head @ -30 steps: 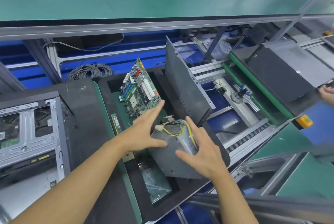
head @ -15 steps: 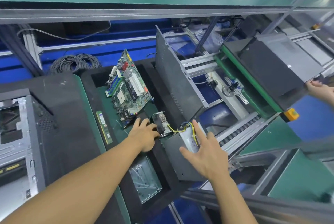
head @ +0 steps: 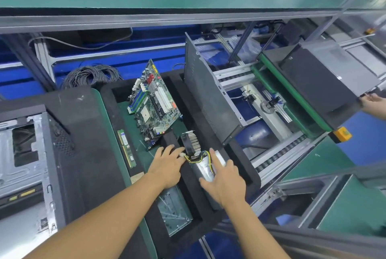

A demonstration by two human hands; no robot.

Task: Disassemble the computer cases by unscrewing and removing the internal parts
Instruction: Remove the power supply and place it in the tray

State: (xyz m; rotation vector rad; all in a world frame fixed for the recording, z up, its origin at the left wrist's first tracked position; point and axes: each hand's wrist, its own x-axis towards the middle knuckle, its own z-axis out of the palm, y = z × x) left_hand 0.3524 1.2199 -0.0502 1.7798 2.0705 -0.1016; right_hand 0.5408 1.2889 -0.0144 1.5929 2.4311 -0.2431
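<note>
Power supply (head: 202, 170), a part already out of a computer case (head: 27, 154), is seen in the head view lying in the black foam tray (head: 242, 160), just beside the cooler fan (head: 191, 141). It is pressed by the right hand (head: 226, 178), grip open and flat. The left hand (head: 167, 164) is laid at the wire plug (head: 182, 155); whether its grip is closed on it cannot be told. Loose yellow wires (head: 195, 160) could be snagged on the fan's fins, and the cooler dragged out.

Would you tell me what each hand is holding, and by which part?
The right hand rests open atop the power supply. The left hand touches its white connector; a pinch cannot be told.
</note>
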